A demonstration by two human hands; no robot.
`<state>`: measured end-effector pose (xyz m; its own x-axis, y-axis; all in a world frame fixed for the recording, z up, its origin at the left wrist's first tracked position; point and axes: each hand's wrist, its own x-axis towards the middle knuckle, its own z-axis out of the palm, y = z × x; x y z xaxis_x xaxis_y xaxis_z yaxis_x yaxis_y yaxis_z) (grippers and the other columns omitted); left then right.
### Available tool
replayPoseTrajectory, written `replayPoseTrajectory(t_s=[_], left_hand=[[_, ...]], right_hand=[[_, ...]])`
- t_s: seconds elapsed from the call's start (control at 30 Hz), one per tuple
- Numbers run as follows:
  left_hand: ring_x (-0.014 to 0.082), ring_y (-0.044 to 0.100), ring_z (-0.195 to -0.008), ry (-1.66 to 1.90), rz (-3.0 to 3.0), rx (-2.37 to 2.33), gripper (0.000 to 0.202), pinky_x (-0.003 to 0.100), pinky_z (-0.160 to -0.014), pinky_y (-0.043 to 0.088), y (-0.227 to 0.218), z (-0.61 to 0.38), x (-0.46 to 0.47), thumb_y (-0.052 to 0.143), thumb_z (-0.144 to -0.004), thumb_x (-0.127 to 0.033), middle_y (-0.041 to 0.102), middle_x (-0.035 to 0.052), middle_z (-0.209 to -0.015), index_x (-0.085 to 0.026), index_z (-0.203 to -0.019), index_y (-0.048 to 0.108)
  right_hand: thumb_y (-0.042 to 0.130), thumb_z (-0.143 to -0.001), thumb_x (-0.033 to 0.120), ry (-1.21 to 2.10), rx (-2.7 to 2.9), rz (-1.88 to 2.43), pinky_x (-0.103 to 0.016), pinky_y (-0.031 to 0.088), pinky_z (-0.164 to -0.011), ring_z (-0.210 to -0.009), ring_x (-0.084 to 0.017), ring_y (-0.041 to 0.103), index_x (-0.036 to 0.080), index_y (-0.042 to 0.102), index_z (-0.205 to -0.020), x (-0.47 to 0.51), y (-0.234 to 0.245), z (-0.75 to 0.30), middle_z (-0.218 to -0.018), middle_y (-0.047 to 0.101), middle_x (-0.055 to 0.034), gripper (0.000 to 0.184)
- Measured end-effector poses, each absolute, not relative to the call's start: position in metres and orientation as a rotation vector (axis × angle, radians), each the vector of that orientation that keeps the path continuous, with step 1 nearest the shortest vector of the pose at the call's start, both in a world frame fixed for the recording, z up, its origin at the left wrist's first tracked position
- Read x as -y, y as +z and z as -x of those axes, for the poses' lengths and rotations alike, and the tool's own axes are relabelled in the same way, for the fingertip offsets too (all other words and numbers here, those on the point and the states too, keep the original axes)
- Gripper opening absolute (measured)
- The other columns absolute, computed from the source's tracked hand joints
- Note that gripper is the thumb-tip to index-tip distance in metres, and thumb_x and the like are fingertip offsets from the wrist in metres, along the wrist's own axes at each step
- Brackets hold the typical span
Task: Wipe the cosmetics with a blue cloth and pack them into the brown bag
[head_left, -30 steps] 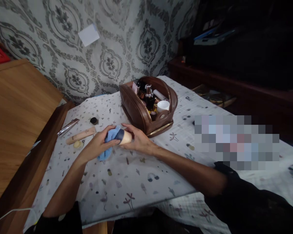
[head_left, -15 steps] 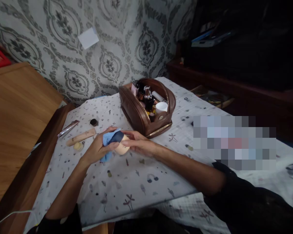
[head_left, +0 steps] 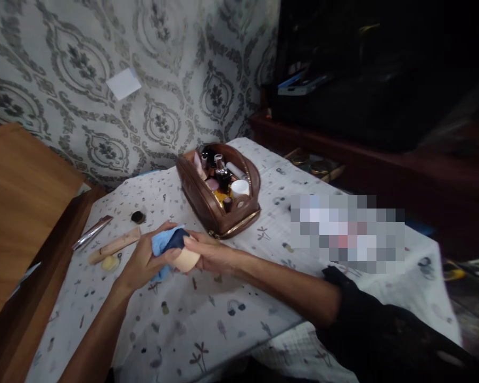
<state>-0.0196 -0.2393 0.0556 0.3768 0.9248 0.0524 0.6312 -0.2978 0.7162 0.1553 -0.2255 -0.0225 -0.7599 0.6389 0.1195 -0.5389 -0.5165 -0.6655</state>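
Observation:
Both of my hands meet around a small cream-coloured jar (head_left: 187, 260) with a dark blue lid, held tilted above the table. My left hand (head_left: 139, 263) is closed on a light blue cloth (head_left: 162, 243), pressing it against the lid side. My right hand (head_left: 215, 256) grips the jar from the other side, its thumb lying on the lid's edge. Just behind the hands stands an open brown toiletry bag (head_left: 197, 197), packed with bottles, tubes and a white jar (head_left: 240, 188).
Left of my hands lie a beige tube (head_left: 114, 246), a shiny pinkish tube (head_left: 91, 233), a small black cap (head_left: 138, 217) and a yellowish round item (head_left: 110, 263). A patterned cloth (head_left: 259, 324) covers the table. A blurred-out patch (head_left: 347, 231) lies right.
The whole view has shifted, so things sit further left. My right thumb has moved up onto the lid's edge. Both hands still hold the jar and cloth.

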Motion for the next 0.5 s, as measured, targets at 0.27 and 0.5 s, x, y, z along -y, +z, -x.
replayPoseTrajectory(t_s=[0.27, 0.5], left_hand=[[0.0317, 0.066, -0.107, 0.911, -1.929, -1.468, 0.051, 0.038, -0.091, 0.056, 0.041, 0.012, 0.235, 0.062, -0.077, -0.062, 0.073, 0.0076, -0.108, -0.021, -0.105, 0.073], [0.0290, 0.063, -0.114, 1.274, -1.737, -1.710, 0.046, 0.044, -0.107, 0.047, 0.051, -0.021, 0.238, 0.047, -0.092, -0.058, 0.071, 0.0057, -0.114, -0.021, -0.110, 0.069]], right_hand=[[0.080, -0.068, 0.062, 2.310, 0.910, 0.057, -0.025, 0.052, -0.067, -0.076, -0.014, 0.065, 0.018, 0.064, -0.108, 0.224, -0.024, -0.153, -0.092, 0.067, -0.0052, 0.062], [0.088, -0.056, 0.057, 1.893, 1.092, 0.258, -0.039, 0.051, -0.100, -0.095, -0.018, 0.066, 0.026, 0.064, -0.108, 0.228, -0.012, -0.150, -0.107, 0.069, 0.0005, 0.065]])
